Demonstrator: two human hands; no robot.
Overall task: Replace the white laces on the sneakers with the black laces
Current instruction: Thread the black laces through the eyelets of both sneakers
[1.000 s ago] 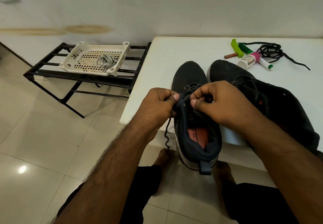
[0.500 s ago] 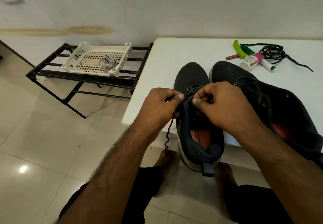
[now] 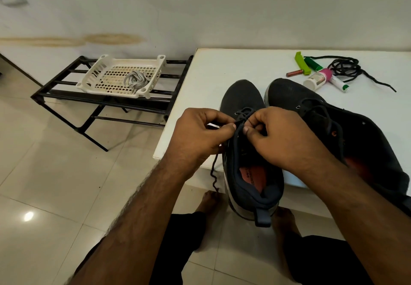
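Observation:
Two dark sneakers stand side by side on the white table [image 3: 222, 67]. The left sneaker [image 3: 244, 173] hangs its heel over the table's front edge. My left hand [image 3: 200, 136] pinches its black lace [image 3: 214, 173] at the left eyelets, and the loose end dangles toward the floor. My right hand [image 3: 284, 138] pinches the lace at the shoe's tongue, thumb tip close to my left thumb. The right sneaker [image 3: 333, 124] carries a black lace and lies partly under my right forearm. White laces [image 3: 135, 79] lie in a white basket [image 3: 100, 78].
The basket sits on a black metal rack [image 3: 111, 102] to the table's left. At the table's back right lie a spare black lace [image 3: 347, 69], a green clip [image 3: 300, 62], a small pink-capped bottle [image 3: 318, 80] and tubes. My bare feet rest on the tiled floor below.
My hands stay at the left sneaker's eyelets; the thumbs have drawn closer together on the lace. The view has shifted slightly.

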